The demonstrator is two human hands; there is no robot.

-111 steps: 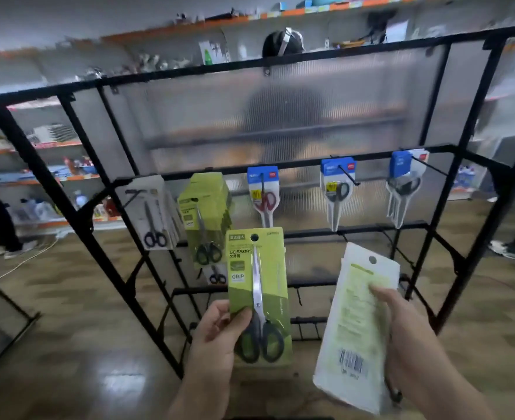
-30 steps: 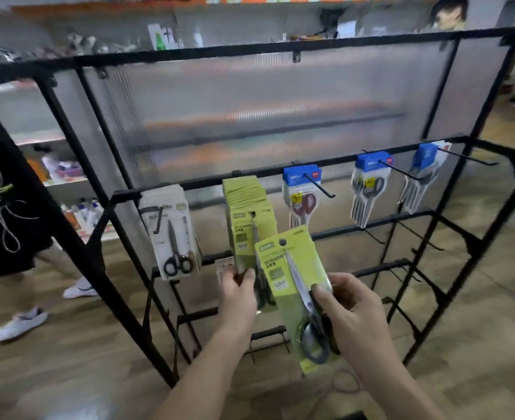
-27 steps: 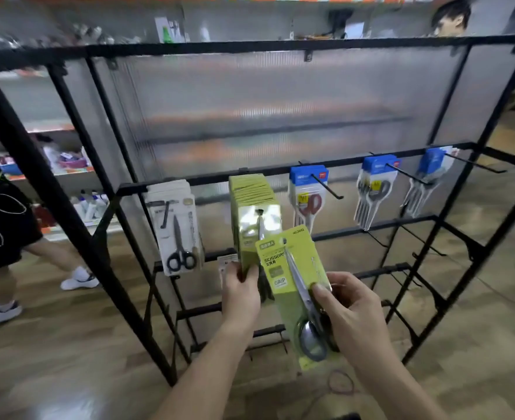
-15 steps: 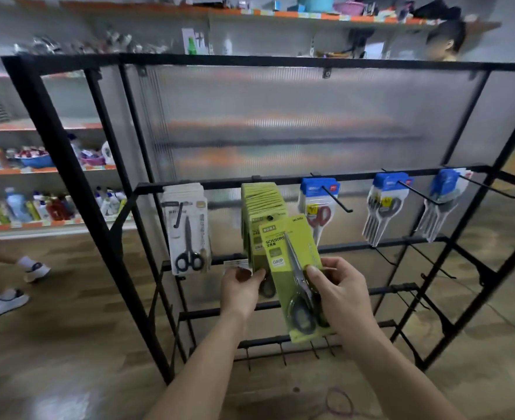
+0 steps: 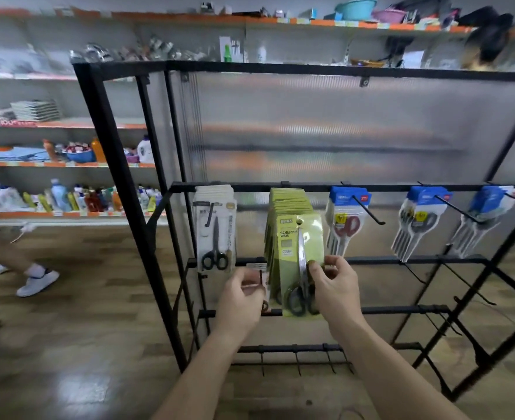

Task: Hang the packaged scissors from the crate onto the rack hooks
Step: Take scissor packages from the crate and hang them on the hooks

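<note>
One green scissors pack (image 5: pixel 301 259) is up at the front of the green stack (image 5: pixel 286 201) that hangs on the rack (image 5: pixel 119 192), 2nd hook from the left. R hand (image 5: pixel 336 287) pinches it low on the right, thumb & fingers clamped on the card beside the black handles. L hand (image 5: pixel 242 298) sits at the stack's lower left edge w/ fingers curled. Can't tell if it grips the stack, a pale tag, or nothing. The hook tip is hidden behind the card, so can't tell if the hang hole is on yet.

Risks, my read:
- The stack looks full, so there's prob. little free hook. The pack may catch only the tip & slide off once released.
- The grip is low, far from the hole, so the top could swing & miss.
- A hard push could knock the hung packs crooked.

The rack is a black metal frame w/ a ribbed translucent back panel (image 5: pixel 341 131). White packs (image 5: pixel 215 225) hang to the left, blue packs (image 5: pixel 345 216) on hooks to the right, bare rails lower down. The wood-look floor (image 5: pixel 68 328) is glossy. Stocked shop shelves (image 5: pixel 68 165) line the far wall. A person's leg & white shoe (image 5: pixel 36 281) show at far left. Crate not in view.
</note>
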